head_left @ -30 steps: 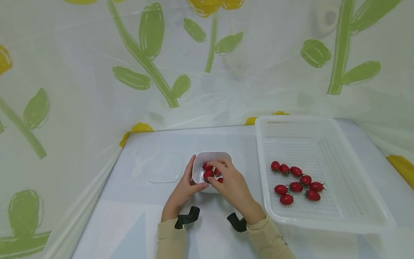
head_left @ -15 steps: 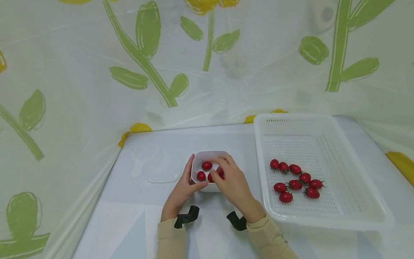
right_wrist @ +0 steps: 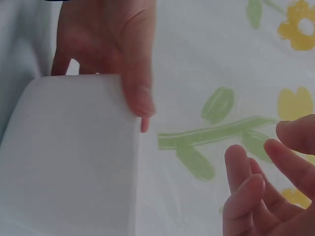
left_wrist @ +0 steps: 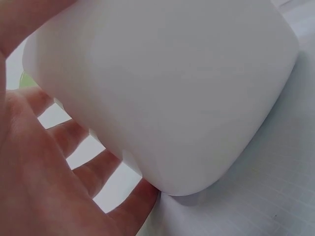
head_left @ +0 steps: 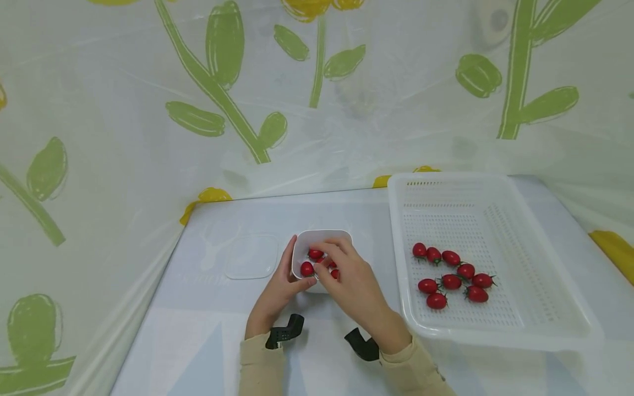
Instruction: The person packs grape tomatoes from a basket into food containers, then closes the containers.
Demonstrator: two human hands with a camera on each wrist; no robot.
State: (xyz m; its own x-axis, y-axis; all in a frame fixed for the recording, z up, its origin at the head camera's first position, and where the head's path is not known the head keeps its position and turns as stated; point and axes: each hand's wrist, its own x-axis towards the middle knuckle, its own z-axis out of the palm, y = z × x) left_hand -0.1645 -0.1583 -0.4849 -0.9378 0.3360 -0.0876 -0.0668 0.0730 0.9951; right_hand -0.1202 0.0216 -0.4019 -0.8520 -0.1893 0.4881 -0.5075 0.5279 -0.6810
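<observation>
A small white square container (head_left: 308, 237) stands near the middle of the table, with several cherry tomatoes (head_left: 307, 269) inside. My left hand (head_left: 274, 296) grips it at the left, thumb on the near rim and fingers along the side. The left wrist view has the container's wall (left_wrist: 167, 88) filling most of the picture, with fingers (left_wrist: 96, 169) against it. Over the opening is my right hand (head_left: 358, 286), its fingers loosely bent and partly hiding the tomatoes. In the right wrist view those fingers (right_wrist: 241, 191) are spread apart with nothing between them.
To the right sits a large white perforated basket (head_left: 540, 264) with several cherry tomatoes (head_left: 451, 281) in its near left part. Left of the container lies a clear square lid (head_left: 251, 256). A flower-printed curtain (head_left: 386, 132) hangs behind the table (head_left: 208, 335).
My right hand has shifted slightly left over the container, and the cherry tomatoes inside lie in different spots. The left hand keeps its grip, and the basket's tomatoes are the same.
</observation>
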